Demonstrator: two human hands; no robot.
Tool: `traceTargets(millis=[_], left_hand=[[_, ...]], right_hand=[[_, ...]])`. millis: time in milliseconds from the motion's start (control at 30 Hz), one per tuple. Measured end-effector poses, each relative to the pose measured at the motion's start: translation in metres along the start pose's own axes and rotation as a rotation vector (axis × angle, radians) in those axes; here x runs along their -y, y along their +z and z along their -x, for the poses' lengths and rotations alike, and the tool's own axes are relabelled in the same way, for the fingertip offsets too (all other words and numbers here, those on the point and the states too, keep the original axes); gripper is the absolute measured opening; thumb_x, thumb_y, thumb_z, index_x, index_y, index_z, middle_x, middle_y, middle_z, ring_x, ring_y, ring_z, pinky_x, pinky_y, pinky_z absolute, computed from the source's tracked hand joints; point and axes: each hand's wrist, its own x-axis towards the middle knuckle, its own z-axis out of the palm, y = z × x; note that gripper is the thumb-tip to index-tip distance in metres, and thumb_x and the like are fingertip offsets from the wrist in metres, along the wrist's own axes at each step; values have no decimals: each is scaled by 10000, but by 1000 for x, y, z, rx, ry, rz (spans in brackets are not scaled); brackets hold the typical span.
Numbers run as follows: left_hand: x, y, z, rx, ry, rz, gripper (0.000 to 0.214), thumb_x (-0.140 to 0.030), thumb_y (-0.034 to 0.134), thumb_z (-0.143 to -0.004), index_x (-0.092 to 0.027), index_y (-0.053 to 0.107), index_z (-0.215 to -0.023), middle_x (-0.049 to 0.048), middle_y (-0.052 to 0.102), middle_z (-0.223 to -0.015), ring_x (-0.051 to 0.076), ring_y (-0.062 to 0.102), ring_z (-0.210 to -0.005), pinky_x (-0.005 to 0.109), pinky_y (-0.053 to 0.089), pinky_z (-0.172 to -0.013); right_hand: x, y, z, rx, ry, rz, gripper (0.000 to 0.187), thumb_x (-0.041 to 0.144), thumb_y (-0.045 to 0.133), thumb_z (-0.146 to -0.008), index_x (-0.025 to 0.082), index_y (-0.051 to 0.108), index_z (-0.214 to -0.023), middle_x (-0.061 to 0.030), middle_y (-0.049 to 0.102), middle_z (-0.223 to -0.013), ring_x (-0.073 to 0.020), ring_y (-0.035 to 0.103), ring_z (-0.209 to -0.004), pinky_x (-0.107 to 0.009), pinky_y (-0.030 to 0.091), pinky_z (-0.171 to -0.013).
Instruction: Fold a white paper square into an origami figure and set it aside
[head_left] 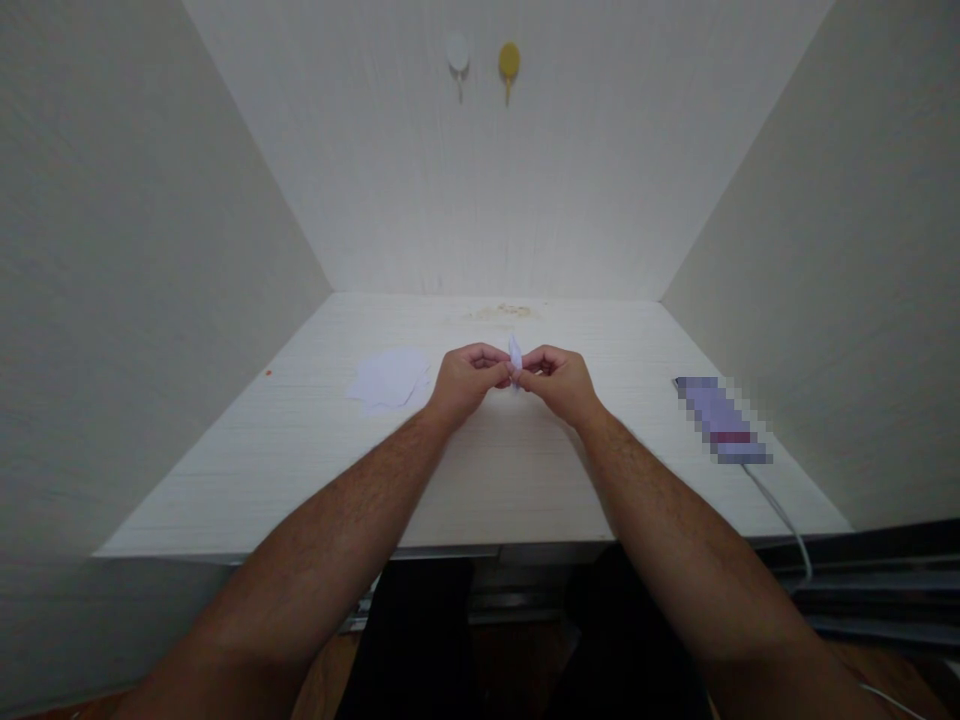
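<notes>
Above the middle of the white table, a small folded piece of white paper [515,352] is pinched between my two hands. My left hand [474,378] grips it from the left with thumb and fingers. From the right, my right hand [553,380] pinches the same paper, the fingertips of both hands almost meeting. Part of the paper is hidden behind the fingers. Left of my left hand lies a loose pile of white paper sheets [391,380], their edges overlapping unevenly.
The white table [510,470] has walls on its left, right and back. A blurred-out phone-like device [720,415] with a white cable [780,510] lies at the right. Two hooks, one white [457,52] and one yellow [509,60], hang on the back wall.
</notes>
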Motion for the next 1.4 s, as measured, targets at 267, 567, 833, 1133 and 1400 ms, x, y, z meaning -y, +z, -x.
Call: traceTargets(millis=[267, 567, 833, 1133, 1400], left_hand=[[-5, 3, 2, -29, 7, -74, 161, -222, 778, -625, -138, 670, -710, 20, 660, -587, 116, 592, -542, 246, 465, -557], [1, 4, -1, -34, 74, -138, 77, -195, 674, -689, -160, 615, -724, -16, 599, -540, 103, 540, -496, 233, 421, -510], [2, 7, 0, -45, 81, -178, 61, -186, 649, -699, -169, 592, -711, -29, 581, -547, 102, 538, -489, 233, 424, -505], [10, 4, -3, -15, 108, -150, 187, -251, 752, -657, -155, 630, -759, 13, 677, -746, 123, 621, -686, 259, 483, -684], [9, 4, -2, -62, 114, -168, 197, -285, 761, -652, -152, 637, -726, 1, 656, -678, 107, 578, -615, 243, 442, -611]], right_hand=[[1, 0, 0, -7, 5, 11, 207, 313, 776, -606, 176, 656, -703, -7, 662, -621, -118, 578, -533, -254, 469, -521], [2, 7, 0, -73, 13, 47, 101, 247, 656, -654, 176, 638, -724, 13, 627, -589, -108, 548, -499, -247, 444, -493], [-3, 8, 2, -175, -123, 217, 137, 281, 663, -717, 200, 587, -797, 12, 646, -701, -113, 580, -596, -237, 453, -548], [1, 7, 3, -193, -66, 198, 142, 302, 687, -708, 170, 678, -759, -14, 674, -691, -114, 563, -548, -252, 456, -546], [7, 7, 2, -196, 12, 75, 170, 306, 734, -639, 162, 663, -696, -7, 659, -637, -109, 548, -528, -243, 426, -512]])
